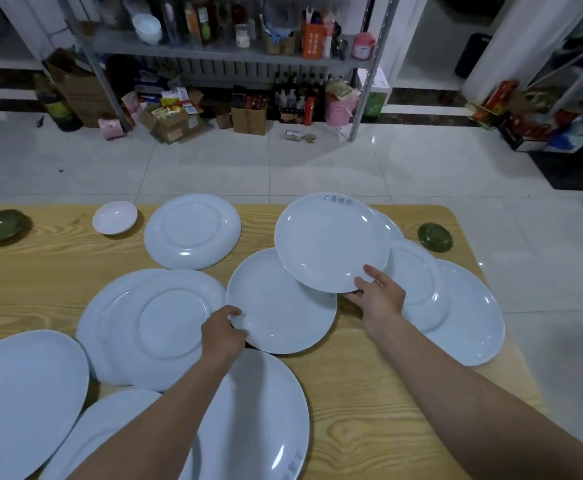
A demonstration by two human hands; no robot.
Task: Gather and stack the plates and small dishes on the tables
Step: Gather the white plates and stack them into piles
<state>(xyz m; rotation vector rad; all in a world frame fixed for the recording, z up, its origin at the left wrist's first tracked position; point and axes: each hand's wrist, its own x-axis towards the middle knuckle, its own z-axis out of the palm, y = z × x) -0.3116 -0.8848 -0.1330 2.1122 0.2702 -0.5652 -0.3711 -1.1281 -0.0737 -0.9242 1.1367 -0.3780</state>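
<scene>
Several white plates lie on the wooden table (369, 393). My right hand (380, 297) grips the near rim of a white plate (331, 240) lifted and tilted above the others. My left hand (222, 332) holds the left rim of another white plate (283, 303) in the middle, partly under the lifted one. Upside-down plates lie at the far middle (193, 232), the left (158, 327) and the right (418, 278). A small pink dish (114, 218) and two green dishes (0, 225) (435, 237) sit along the far edge.
More large plates lie at the near left (23, 403), under my left arm (265, 420) and at the right edge (466, 313). Beyond the table is tiled floor (317, 168), then metal shelving (213, 50) with bottles and cardboard boxes (175, 124) below.
</scene>
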